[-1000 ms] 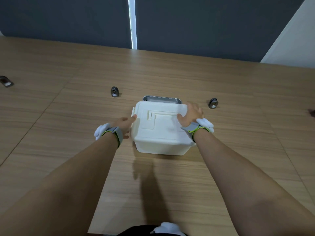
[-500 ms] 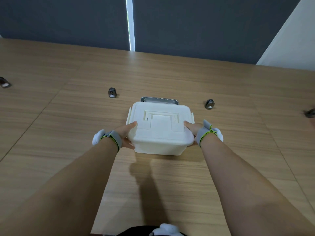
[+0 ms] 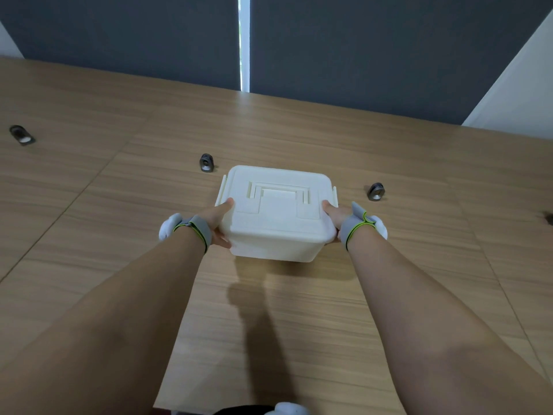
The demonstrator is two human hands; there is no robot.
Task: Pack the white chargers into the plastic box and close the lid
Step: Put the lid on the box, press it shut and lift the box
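Note:
A white plastic box (image 3: 276, 217) with its lid on sits on the wooden table (image 3: 299, 310) in front of me. The lid has a recessed handle on top. My left hand (image 3: 220, 223) grips the box's left side, thumb on the lid edge and fingers under the rim. My right hand (image 3: 336, 218) grips the right side the same way. Both wrists wear grey straps with white pods. No chargers are visible; the closed lid hides the inside.
Small dark metal fittings sit in the table: one (image 3: 206, 163) behind the box to the left, one (image 3: 375, 191) to the right, one (image 3: 21, 134) far left. A dark wall (image 3: 359, 49) stands behind the table's far edge.
My hands slid from the lid top down to the box's two sides. The box now covers the metal plate that showed behind it.

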